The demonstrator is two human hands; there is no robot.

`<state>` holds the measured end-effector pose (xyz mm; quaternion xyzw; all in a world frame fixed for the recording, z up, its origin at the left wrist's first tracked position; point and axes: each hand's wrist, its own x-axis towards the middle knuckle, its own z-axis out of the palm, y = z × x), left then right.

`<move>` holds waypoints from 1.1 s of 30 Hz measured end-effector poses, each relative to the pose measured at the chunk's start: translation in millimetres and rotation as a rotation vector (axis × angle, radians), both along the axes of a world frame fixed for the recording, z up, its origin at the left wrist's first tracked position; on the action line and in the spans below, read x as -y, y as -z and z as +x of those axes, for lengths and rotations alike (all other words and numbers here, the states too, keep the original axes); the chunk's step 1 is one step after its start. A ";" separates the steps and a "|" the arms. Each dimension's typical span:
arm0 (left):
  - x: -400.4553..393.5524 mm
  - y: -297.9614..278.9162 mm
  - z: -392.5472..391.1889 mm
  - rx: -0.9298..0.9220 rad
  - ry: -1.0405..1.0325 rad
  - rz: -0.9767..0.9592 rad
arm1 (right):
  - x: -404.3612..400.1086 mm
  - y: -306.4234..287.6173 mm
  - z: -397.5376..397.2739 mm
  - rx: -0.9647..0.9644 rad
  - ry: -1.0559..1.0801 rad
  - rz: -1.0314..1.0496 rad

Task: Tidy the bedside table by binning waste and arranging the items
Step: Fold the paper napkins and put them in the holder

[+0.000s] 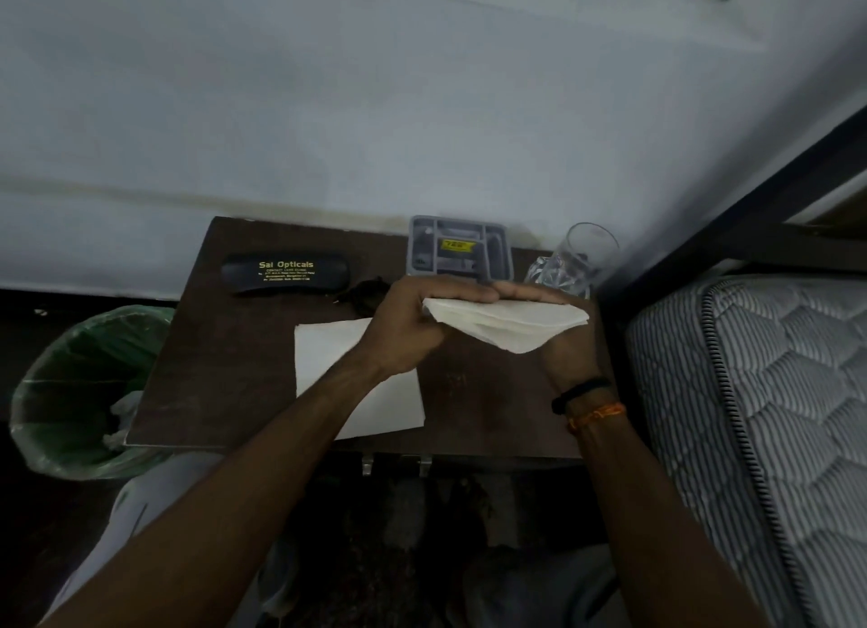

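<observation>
Both hands — left hand [403, 327], right hand [539, 317] — pinch a folded tissue [506, 324] in their fingers above the bedside table [225, 346].

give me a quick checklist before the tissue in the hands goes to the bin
1. Tissue held by both hands, left hand and right hand: ok.
2. Bin open, lined, left of the table: ok.
3. Room in the bin: ok, only some white waste shows.
4. Path left clear of the glass: ok, it stands to the right.
5. Second tissue flat on the table: not ok, still to clear.
6. Tissue used or clean: cannot tell.
</observation>
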<state>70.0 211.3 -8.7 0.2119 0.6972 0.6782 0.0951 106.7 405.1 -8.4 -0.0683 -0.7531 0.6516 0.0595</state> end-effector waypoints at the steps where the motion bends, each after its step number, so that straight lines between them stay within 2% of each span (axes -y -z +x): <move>1: -3.2 2.7 -0.2 0.025 -0.031 -0.032 | 2.1 -2.1 -2.4 0.022 0.016 0.031; 5: -9.9 11.9 -5.8 0.077 -0.108 -0.174 | -7.1 1.0 -7.4 0.092 0.194 0.106; 9: -13.4 10.7 -9.5 0.212 -0.158 -0.151 | -14.1 3.5 -4.4 0.144 0.121 0.132; 12: -21.0 8.9 -9.2 0.260 -0.180 -0.134 | -13.9 -0.2 -3.8 0.112 0.161 0.083; 17: -26.9 19.3 -11.1 0.229 -0.225 -0.200 | -15.7 0.5 -2.0 0.053 0.157 0.132; 23: -23.8 31.8 -3.9 0.142 -0.106 -0.320 | -21.3 25.5 2.5 0.219 0.119 0.100; 26: -25.2 29.7 -4.6 0.102 -0.076 -0.316 | -22.5 27.3 1.5 0.197 0.130 0.064; 30: -28.4 22.6 -5.4 0.088 -0.121 -0.302 | -21.8 17.3 -2.2 0.124 0.102 0.186; 33: -28.6 21.4 -7.0 0.073 -0.128 -0.299 | -22.5 19.6 -2.1 0.117 0.120 0.149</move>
